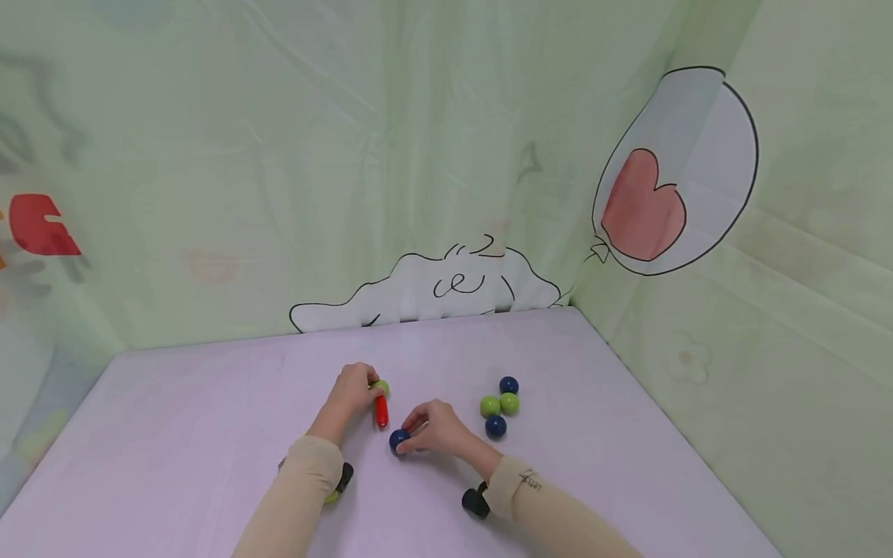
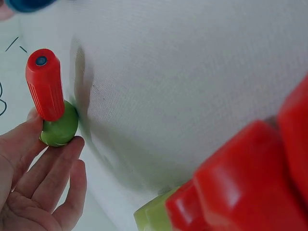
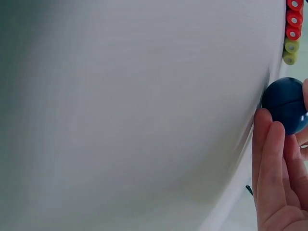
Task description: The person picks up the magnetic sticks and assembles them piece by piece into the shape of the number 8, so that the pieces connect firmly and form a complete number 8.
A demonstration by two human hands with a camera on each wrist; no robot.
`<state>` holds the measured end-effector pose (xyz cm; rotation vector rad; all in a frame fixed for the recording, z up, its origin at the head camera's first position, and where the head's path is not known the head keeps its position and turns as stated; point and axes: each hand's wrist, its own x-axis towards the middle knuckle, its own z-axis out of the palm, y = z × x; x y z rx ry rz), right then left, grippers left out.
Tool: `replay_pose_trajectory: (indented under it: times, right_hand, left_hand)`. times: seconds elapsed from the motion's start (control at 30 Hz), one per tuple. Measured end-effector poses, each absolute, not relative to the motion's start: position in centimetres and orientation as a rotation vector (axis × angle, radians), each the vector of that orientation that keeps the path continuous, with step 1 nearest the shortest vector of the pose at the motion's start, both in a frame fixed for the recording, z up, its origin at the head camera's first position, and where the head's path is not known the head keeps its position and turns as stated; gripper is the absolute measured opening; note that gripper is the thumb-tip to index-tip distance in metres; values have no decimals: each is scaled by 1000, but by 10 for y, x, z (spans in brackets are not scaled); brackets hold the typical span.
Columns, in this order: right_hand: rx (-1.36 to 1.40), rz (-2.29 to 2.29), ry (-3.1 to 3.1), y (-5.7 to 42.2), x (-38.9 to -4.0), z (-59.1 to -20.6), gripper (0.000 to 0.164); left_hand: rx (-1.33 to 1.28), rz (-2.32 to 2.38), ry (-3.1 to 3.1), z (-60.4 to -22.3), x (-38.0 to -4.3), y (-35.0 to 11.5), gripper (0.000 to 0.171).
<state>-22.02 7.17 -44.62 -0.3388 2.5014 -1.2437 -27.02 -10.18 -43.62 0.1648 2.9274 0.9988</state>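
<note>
The green ball (image 2: 62,131) sits at the far end of the red fluted rod (image 2: 45,86); whether the two are joined or merely touching, I cannot tell. The left hand (image 1: 353,387) pinches that ball between thumb and fingertips, so a light, even hold should keep the rod from tipping aside. Just nearer the person, the right hand (image 1: 441,428) grasps a dark blue ball (image 3: 284,105) in its fingers; whether it rests on the table (image 1: 209,434) is unclear. Such a smooth ball would likely roll if freed carelessly, so steady contact on opposite sides seems wise. Beyond the right hand, two green balls (image 1: 491,406) and two blue balls (image 1: 496,427) cluster loosely; keeping the right forearm clear of them would avoid scattering.
</note>
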Motion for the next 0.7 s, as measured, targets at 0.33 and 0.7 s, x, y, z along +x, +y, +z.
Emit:
replay_pose_trajectory:
  times: [0.33, 0.7]
  right_hand:
    - [-304, -1296, 2507, 58, -225, -447, 26]
    - [-267, -1300, 2540, 52, -226, -448, 26]
  left_hand:
    - [206, 998, 2955, -436, -271, -102, 15]
    - [229, 991, 2987, -439, -272, -102, 16]
